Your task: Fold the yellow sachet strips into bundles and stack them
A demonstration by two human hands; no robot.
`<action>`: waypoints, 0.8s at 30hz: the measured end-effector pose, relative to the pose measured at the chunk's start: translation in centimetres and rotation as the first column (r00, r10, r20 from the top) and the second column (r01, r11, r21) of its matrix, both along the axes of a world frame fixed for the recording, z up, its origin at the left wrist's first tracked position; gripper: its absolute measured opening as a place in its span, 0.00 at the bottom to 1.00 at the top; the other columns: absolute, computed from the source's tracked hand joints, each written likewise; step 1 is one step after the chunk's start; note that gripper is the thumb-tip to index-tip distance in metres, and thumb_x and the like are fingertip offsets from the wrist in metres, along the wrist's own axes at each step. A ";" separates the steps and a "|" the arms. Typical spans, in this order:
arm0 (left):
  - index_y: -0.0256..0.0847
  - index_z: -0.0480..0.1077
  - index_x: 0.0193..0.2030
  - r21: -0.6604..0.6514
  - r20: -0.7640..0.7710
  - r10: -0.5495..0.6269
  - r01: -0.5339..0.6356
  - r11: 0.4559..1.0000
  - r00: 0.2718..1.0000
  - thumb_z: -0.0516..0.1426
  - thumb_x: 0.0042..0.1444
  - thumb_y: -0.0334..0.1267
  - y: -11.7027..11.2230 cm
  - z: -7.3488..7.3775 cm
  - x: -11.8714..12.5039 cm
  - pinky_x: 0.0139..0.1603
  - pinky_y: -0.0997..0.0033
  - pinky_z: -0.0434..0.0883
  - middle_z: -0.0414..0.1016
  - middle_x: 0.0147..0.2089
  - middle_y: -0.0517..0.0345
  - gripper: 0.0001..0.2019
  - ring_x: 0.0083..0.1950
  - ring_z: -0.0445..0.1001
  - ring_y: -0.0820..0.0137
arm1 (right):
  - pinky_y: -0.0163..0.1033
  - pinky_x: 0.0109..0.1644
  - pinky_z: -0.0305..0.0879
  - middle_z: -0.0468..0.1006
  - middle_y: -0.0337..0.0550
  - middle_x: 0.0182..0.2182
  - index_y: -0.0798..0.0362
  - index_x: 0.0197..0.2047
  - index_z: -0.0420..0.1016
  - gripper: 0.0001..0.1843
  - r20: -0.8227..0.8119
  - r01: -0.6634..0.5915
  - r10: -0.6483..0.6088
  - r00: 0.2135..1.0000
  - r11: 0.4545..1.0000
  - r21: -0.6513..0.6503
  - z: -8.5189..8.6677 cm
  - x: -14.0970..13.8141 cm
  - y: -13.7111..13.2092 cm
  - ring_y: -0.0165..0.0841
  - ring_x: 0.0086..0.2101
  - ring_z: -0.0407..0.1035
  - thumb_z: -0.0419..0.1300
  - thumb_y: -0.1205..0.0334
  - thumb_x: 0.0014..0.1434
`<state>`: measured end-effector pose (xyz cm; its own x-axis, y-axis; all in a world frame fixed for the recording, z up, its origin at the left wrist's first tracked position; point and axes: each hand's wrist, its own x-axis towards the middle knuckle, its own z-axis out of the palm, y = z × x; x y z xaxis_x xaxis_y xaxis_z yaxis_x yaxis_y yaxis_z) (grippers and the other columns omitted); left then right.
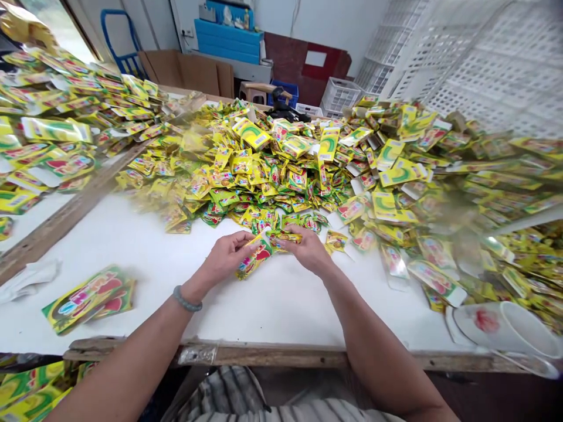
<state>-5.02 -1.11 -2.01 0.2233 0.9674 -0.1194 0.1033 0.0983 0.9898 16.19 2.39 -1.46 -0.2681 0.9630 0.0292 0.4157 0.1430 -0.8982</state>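
Left hand (229, 258): fingers (244, 245) curled tight on a small stack of sachets (257, 259), frame centre. Right hand (308, 249) pinches the stack's far end. We judge them light, limp, slick foil, so grip by the edges. Heap (281, 170) fills the upper frame, on a white table (272, 310). Print is yellow, green and red; we can read no words.

Glossy, probably plastic sachets (259, 253) on smooth white tabletop (281, 299).
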 end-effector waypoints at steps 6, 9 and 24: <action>0.36 0.74 0.37 -0.002 -0.169 -0.057 0.058 0.998 0.984 0.63 0.48 0.56 -0.2 0.0 0.3 0.26 0.74 0.61 0.74 0.28 0.59 0.22 0.27 0.66 0.73 | 0.37 0.40 0.60 0.77 0.39 0.32 0.52 0.32 0.80 0.06 0.128 -0.146 0.148 0.981 0.989 -0.028 0.6 0.4 -0.3 0.34 0.35 0.69 0.68 0.63 0.47; 0.37 0.73 0.35 0.041 -0.219 -0.070 0.081 0.996 0.973 0.64 0.48 0.52 -0.2 0.2 0.6 0.25 0.75 0.57 0.69 0.25 0.64 0.19 0.25 0.61 0.75 | 0.35 0.34 0.56 0.74 0.35 0.27 0.53 0.33 0.80 0.12 0.031 -0.105 0.109 0.994 0.987 -0.119 0.4 0.5 -0.3 0.31 0.29 0.64 0.70 0.57 0.45; 0.36 0.77 0.45 -0.076 0.046 -0.030 0.034 0.997 0.998 0.68 0.44 0.51 -0.4 -0.1 0.7 0.27 0.73 0.67 0.77 0.28 0.57 0.25 0.29 0.74 0.67 | 0.38 0.36 0.61 0.73 0.42 0.31 0.52 0.36 0.79 0.13 0.024 0.010 -0.015 1.000 0.980 0.201 -0.3 -0.7 -0.9 0.32 0.30 0.65 0.61 0.51 0.60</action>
<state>-4.29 -1.56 -2.08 0.2609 0.9480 -0.1824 0.0636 0.1717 0.9831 15.46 1.53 -1.76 -0.2591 0.9414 0.2158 0.4405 0.3140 -0.8410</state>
